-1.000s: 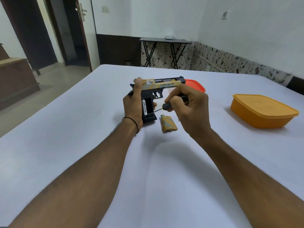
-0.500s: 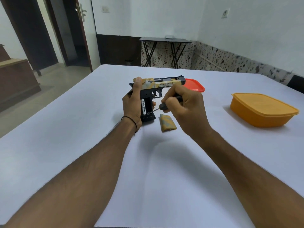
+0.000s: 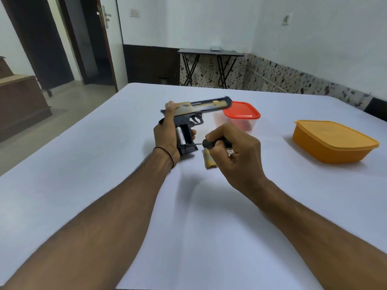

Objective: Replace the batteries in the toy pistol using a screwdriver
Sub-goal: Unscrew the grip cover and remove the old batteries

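My left hand (image 3: 166,135) grips the black and gold toy pistol (image 3: 194,114) by its grip, barrel pointing right. The grip's side is uncovered and one silver battery (image 3: 181,136) sits in the open compartment, with an empty slot beside it. My right hand (image 3: 234,151) holds a black-handled screwdriver (image 3: 208,142); its thin tip points left at the bottom of the grip. The tan battery cover (image 3: 210,161) lies on the table under my right hand, partly hidden.
The white table (image 3: 83,174) carries a clear container with a red lid (image 3: 241,111) behind the pistol and an orange lidded box (image 3: 333,141) at the right. A small black folding table (image 3: 209,52) stands at the far wall.
The pistol has tilted, muzzle end rising, and its barrel blurs with motion. My right hand has dropped away from the trigger area, bringing the screwdriver tip down to the base of the grip.
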